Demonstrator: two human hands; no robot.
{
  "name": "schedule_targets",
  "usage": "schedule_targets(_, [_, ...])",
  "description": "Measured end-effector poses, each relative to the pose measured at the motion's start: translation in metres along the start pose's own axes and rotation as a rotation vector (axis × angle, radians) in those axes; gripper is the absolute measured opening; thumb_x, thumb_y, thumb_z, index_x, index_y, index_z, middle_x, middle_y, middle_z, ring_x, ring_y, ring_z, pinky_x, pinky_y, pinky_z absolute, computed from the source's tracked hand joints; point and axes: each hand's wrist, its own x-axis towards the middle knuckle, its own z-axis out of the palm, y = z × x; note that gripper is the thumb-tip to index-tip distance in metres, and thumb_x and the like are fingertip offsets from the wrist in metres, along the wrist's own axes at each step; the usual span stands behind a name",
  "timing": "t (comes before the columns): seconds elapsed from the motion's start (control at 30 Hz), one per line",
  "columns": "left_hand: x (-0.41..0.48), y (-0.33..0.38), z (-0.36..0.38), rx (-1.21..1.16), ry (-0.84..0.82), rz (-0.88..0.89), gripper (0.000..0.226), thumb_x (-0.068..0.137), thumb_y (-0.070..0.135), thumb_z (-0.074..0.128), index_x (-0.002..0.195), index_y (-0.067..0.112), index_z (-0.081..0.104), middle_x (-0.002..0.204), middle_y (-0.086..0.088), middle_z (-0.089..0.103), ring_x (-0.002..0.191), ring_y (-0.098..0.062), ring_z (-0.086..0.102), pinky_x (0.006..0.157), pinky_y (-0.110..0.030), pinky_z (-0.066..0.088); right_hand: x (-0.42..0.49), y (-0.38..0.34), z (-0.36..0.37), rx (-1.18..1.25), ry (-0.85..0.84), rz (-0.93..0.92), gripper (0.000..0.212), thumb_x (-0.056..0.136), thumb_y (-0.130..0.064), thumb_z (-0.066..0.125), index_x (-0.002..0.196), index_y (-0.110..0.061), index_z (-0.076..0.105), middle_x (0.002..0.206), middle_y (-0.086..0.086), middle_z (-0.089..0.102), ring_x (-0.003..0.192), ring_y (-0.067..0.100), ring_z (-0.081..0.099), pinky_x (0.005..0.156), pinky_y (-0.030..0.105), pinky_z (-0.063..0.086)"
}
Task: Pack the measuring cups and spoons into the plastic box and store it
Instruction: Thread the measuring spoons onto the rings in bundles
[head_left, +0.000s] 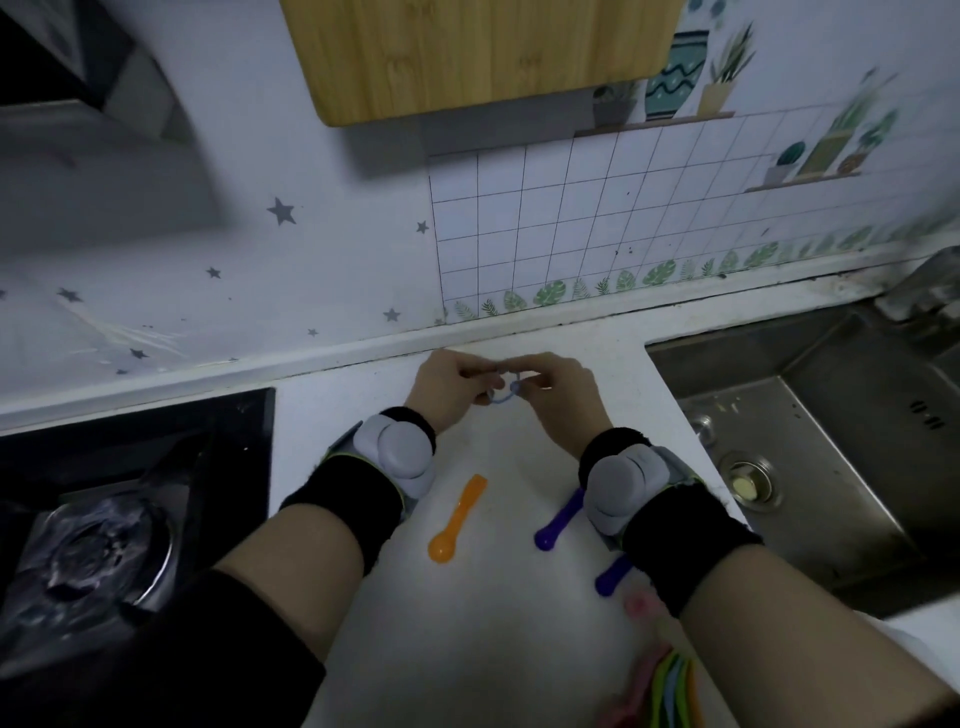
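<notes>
Your left hand (447, 384) and right hand (563, 392) both pinch the ring (503, 398) over the worktop (493, 623). An orange spoon (457, 519) lies nearer you.

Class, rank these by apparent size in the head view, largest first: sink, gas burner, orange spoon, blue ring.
1. sink
2. gas burner
3. orange spoon
4. blue ring: partly hidden, yet clearly smallest.

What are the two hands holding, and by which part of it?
A small bluish ring. The left hand and right hand each pinch its upper part, one from each side; the loop hangs between them.
</notes>
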Motion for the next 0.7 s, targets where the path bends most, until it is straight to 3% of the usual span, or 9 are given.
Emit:
schedule_targets(0.07, [-0.015, 0.007, -0.004, -0.023, -0.045, 0.016, 0.015, 0.082, 0.001, 0.065, 0.093, 0.005, 0.074, 0.067, -0.005, 0.067, 0.059, -0.009, 0.062, 0.066, -0.018, 0.056, -0.010, -0.006, -0.004, -0.015, 0.011, -0.027, 0.025, 0.084, 0.001, 0.059, 0.101, -0.010, 0.073, 0.106, 0.008, 0.070, 0.084, 0.020, 0.063, 0.075, 0.015, 0.041])
schedule_targets(0.17, [-0.036, 0.016, -0.009, -0.058, -0.088, 0.032, 0.016, 0.082, 0.000, 0.064, 0.096, 0.003, 0.073, 0.082, -0.018, 0.070, 0.070, -0.018, 0.064, 0.068, -0.020, 0.058, -0.023, -0.013, -0.007, 0.000, 0.026, -0.045, 0.020, 0.083, -0.002, 0.060, 0.094, -0.010, 0.075, 0.099, 0.009, 0.072, 0.078, 0.020, 0.065, 0.080, 0.026, 0.049])
schedule_targets(0.27, [-0.051, 0.020, -0.013, -0.066, -0.110, 0.021, 0.017, 0.086, 0.000, 0.060, 0.098, 0.000, 0.071, 0.088, -0.017, 0.069, 0.073, -0.019, 0.064, 0.071, -0.021, 0.058, -0.034, -0.016, -0.007, 0.008, 0.021, -0.032, 0.015, 0.084, -0.006, 0.061, 0.089, -0.008, 0.075, 0.086, 0.011, 0.074, 0.069, 0.014, 0.063, 0.081, 0.034, 0.053])
schedule_targets(0.37, [-0.063, 0.021, -0.015, -0.115, -0.074, -0.002, 0.021, 0.094, 0.007, 0.050, 0.099, -0.001, 0.069, 0.090, -0.016, 0.067, 0.073, -0.019, 0.063, 0.073, -0.022, 0.056, -0.043, -0.016, -0.006, 0.020, 0.026, 0.005, 0.014, 0.085, -0.008, 0.061, 0.087, -0.005, 0.074, 0.077, 0.012, 0.073, 0.070, 0.019, 0.065, 0.081, 0.042, 0.055])
schedule_targets(0.5, [-0.076, 0.019, -0.015, -0.201, -0.053, 0.011, 0.028, 0.097, 0.023, 0.049, 0.100, 0.005, 0.070, 0.091, -0.010, 0.070, 0.077, -0.013, 0.066, 0.071, -0.017, 0.057, -0.053, -0.014, -0.003, 0.051, 0.041, 0.059, 0.014, 0.086, -0.009, 0.060, 0.085, -0.004, 0.073, 0.069, 0.007, 0.068, 0.063, 0.016, 0.064, 0.077, 0.040, 0.057])
schedule_targets(0.7, [-0.088, 0.009, -0.014, -0.159, -0.027, 0.054, 0.015, 0.090, 0.010, 0.059, 0.095, 0.002, 0.072, 0.087, -0.013, 0.071, 0.074, -0.015, 0.066, 0.069, -0.021, 0.057, -0.064, -0.015, 0.004, 0.006, 0.008, 0.067, 0.019, 0.086, -0.011, 0.059, 0.076, -0.001, 0.072, 0.069, 0.013, 0.070, 0.063, 0.021, 0.062, 0.076, 0.040, 0.056])
